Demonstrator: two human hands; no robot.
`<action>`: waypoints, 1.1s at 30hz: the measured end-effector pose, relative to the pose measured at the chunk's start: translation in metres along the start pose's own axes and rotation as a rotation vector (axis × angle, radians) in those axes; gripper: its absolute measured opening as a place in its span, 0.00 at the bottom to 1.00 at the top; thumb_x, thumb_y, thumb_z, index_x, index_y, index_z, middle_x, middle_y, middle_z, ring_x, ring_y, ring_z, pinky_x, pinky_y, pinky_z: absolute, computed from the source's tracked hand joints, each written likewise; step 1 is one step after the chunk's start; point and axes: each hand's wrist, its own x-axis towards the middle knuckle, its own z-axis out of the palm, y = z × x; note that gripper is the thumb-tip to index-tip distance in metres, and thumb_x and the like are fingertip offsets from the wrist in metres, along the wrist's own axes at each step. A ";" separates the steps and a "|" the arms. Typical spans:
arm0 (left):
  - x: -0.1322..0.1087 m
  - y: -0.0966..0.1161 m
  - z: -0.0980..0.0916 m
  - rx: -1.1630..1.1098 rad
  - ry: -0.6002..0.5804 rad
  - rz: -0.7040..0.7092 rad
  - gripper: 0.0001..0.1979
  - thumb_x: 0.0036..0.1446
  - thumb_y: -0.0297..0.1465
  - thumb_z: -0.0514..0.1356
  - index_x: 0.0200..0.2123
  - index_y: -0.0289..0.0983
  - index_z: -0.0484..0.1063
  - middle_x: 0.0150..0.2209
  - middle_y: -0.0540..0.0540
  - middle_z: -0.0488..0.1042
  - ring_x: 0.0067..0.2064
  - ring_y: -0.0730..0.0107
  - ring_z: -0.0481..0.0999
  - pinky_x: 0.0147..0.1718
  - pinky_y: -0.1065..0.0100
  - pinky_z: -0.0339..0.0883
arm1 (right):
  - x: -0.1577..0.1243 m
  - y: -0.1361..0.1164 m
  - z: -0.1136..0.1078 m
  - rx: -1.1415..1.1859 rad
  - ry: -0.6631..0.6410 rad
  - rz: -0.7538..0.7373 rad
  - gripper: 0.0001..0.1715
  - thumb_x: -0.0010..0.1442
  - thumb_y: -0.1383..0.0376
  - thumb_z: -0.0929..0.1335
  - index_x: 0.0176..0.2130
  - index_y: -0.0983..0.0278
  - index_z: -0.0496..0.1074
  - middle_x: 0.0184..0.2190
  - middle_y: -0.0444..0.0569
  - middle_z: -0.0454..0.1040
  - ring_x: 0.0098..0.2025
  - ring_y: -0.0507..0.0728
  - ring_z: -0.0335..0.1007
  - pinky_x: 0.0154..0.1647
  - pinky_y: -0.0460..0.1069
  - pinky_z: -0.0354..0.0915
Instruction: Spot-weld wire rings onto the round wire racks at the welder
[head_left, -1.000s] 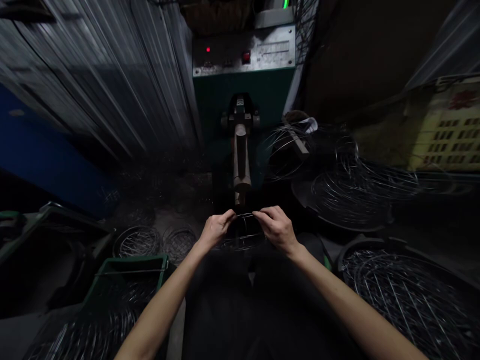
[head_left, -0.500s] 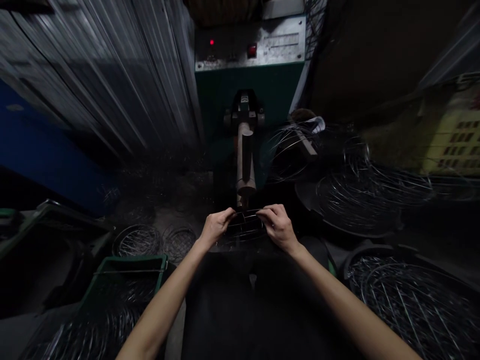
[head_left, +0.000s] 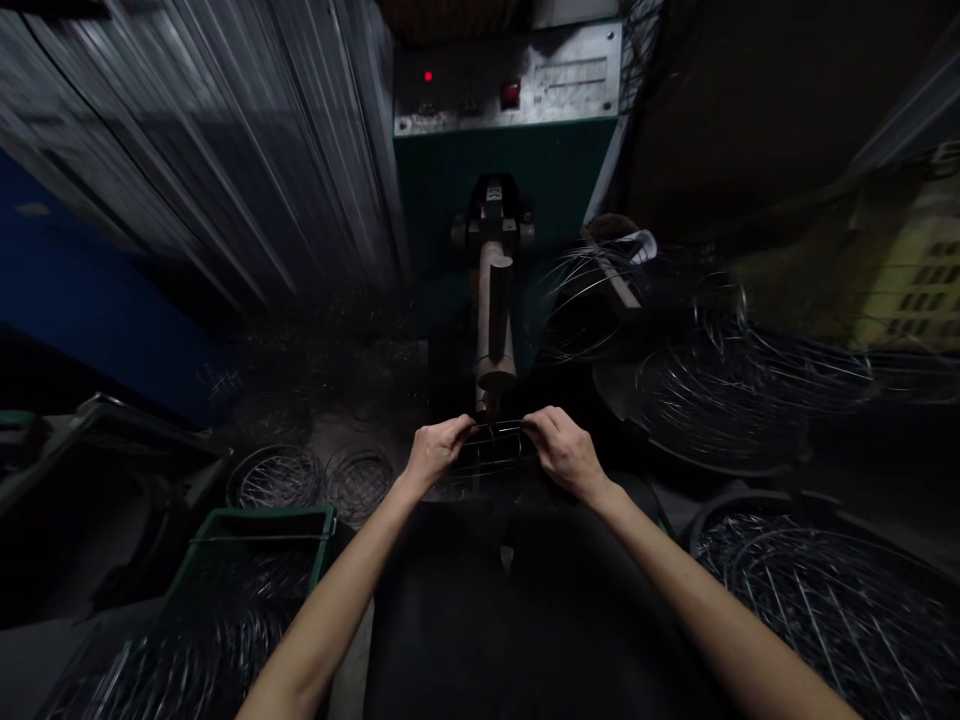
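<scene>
A small round wire grille [head_left: 491,450] is held flat between both hands, just under the tip of the machine's long arm [head_left: 495,320]. My left hand [head_left: 435,450] pinches its left rim with fingers closed. My right hand [head_left: 562,452] grips its right rim, fingers curled. The arm belongs to a green machine [head_left: 510,150] with a metal panel and red lights, straight ahead. The grille's near part is dark and hard to make out.
Round wire grilles lie in piles at the right [head_left: 720,390] and lower right [head_left: 825,610]. Two more grilles [head_left: 311,480] rest on the floor at the left. A green crate [head_left: 255,560] stands at lower left. Corrugated metal wall [head_left: 225,170] at left, a yellow crate [head_left: 915,270] at far right.
Both hands and the wire grille have risen slightly in the picture, toward the machine arm's tip. The view has shifted a little. The grip looks the same.
</scene>
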 end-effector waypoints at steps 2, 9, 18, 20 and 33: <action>0.000 0.002 0.000 0.014 -0.008 0.010 0.15 0.63 0.38 0.47 0.38 0.38 0.71 0.31 0.48 0.75 0.30 0.73 0.73 0.28 0.74 0.57 | 0.001 -0.003 0.000 -0.047 -0.022 -0.022 0.10 0.64 0.66 0.59 0.39 0.63 0.68 0.32 0.50 0.69 0.34 0.55 0.62 0.28 0.48 0.60; 0.002 -0.004 0.010 -0.009 0.122 0.056 0.15 0.63 0.37 0.47 0.38 0.36 0.71 0.30 0.47 0.76 0.29 0.73 0.73 0.26 0.74 0.57 | 0.006 -0.005 0.002 -0.086 -0.007 -0.032 0.09 0.64 0.67 0.59 0.39 0.63 0.67 0.32 0.49 0.69 0.34 0.54 0.61 0.28 0.46 0.58; 0.009 -0.010 0.013 -0.031 0.174 0.132 0.13 0.63 0.36 0.49 0.36 0.37 0.71 0.28 0.49 0.75 0.27 0.76 0.73 0.25 0.76 0.58 | 0.011 0.000 0.007 -0.045 0.033 -0.041 0.10 0.64 0.68 0.58 0.38 0.62 0.67 0.31 0.49 0.67 0.34 0.54 0.60 0.32 0.47 0.59; 0.009 -0.009 0.013 -0.035 0.175 0.131 0.14 0.63 0.36 0.49 0.35 0.37 0.71 0.28 0.49 0.75 0.27 0.76 0.73 0.25 0.76 0.57 | 0.012 -0.001 0.007 -0.035 0.032 -0.037 0.10 0.64 0.67 0.59 0.38 0.62 0.67 0.31 0.49 0.67 0.33 0.54 0.60 0.33 0.47 0.60; 0.008 -0.011 0.014 -0.082 0.166 0.111 0.14 0.63 0.36 0.48 0.36 0.36 0.71 0.28 0.49 0.74 0.27 0.75 0.72 0.26 0.76 0.58 | 0.012 0.004 0.007 0.032 0.033 -0.023 0.10 0.64 0.67 0.59 0.39 0.62 0.68 0.32 0.50 0.67 0.34 0.55 0.61 0.33 0.48 0.62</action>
